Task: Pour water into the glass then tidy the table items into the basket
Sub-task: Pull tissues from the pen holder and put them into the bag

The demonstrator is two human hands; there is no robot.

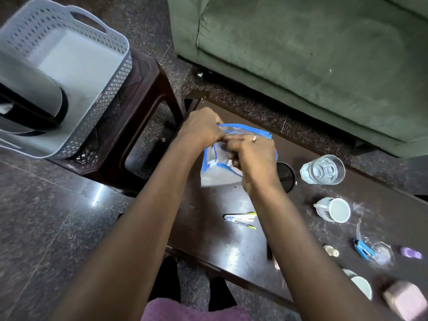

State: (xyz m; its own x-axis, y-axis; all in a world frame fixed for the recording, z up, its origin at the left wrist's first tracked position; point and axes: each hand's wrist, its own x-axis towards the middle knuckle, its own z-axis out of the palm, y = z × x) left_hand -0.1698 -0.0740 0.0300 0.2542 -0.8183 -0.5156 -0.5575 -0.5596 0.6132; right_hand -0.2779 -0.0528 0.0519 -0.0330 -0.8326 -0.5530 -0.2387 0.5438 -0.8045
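Note:
Both hands hold a clear zip bag point(216, 174) with blue edges above the dark table point(215, 246). My left hand point(201, 128) pinches the bag's top edge at its left. My right hand point(251, 156) grips the same top edge beside it, fingers curled, a ring showing. A glass point(322, 169) filled with water stands on the table to the right. The grey perforated basket point(92, 56) sits on a dark stool at the far left, and a grey and black kettle point(32, 100) lies inside it.
On the table lie a stapler point(240, 220), a white mug point(334, 209), a black round mesh holder point(286, 176), a blue clip point(363, 250), a small clear glass dish point(382, 254), a purple item point(411, 253) and another cup point(361, 286). A green sofa point(301, 54) stands behind.

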